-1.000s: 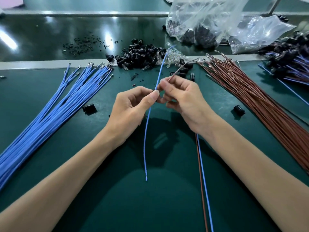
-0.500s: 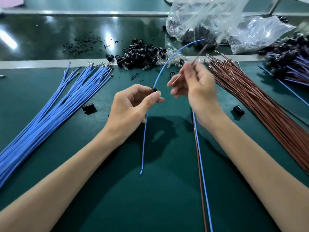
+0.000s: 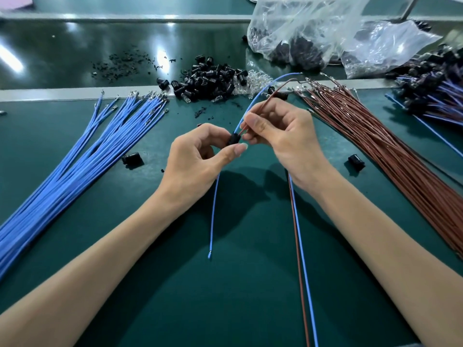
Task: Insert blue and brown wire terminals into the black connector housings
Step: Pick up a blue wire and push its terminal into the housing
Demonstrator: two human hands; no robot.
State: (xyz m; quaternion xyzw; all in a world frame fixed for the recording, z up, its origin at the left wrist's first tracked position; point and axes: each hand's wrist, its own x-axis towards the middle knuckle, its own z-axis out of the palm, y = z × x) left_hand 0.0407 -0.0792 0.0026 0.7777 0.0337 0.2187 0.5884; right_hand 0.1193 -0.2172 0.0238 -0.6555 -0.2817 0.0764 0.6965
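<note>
Left hand (image 3: 198, 156) pinches the black connector housing (image 3: 234, 139) above the desk (image 3: 238, 284); right hand (image 3: 280, 136) grips the brown wire (image 3: 265, 102) at its mouth. A skewed push could bend the terminal.

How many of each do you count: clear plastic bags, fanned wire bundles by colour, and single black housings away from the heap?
Clear plastic bags: 2
Blue wire bundle: 1
Brown wire bundle: 1
Black plastic housings lying singly on the green mat: 2
Black housing held in the left hand: 1
Total: 7
</note>
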